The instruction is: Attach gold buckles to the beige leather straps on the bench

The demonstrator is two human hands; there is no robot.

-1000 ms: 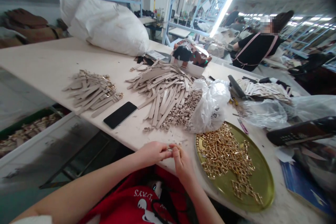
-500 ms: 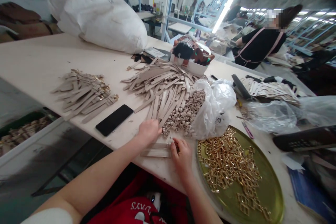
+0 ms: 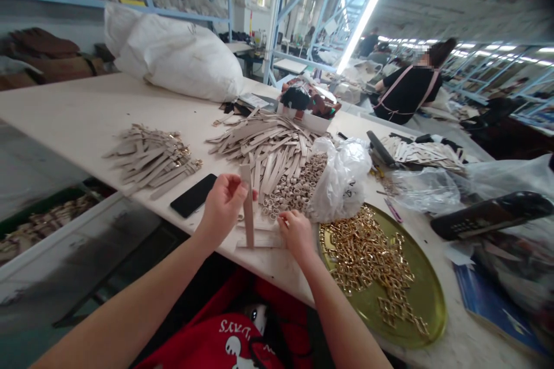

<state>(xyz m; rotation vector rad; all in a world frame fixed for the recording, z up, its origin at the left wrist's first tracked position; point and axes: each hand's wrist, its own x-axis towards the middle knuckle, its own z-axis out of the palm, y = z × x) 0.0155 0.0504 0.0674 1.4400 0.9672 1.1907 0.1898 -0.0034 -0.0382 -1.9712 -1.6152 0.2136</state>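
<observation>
My left hand (image 3: 225, 204) pinches a beige strap (image 3: 248, 207), held upright above the table's front edge. To its right my right hand (image 3: 296, 233) is closed, thumb and fingertips together; anything between them is too small to tell. It is by the front of a heap of small beige strap loops (image 3: 298, 190). Below the hands, pale flat strips (image 3: 264, 241) lie along the table edge. Behind the loops fans out a big pile of loose beige straps (image 3: 259, 144). A gold-coloured tray (image 3: 426, 305) to the right holds many gold metal buckles (image 3: 367, 251).
A black phone (image 3: 193, 195) lies left of my hands, beside straps with gold buckles (image 3: 151, 155). A clear plastic bag (image 3: 341, 179) stands behind the tray. Farther back are a large white sack (image 3: 173, 57) and a box (image 3: 309, 118). A person (image 3: 407, 92) works beyond the table.
My left hand has lifted a strap from the pile and brought it upright towards me. My right hand has moved slightly up beside the loops. The view has shifted a little.
</observation>
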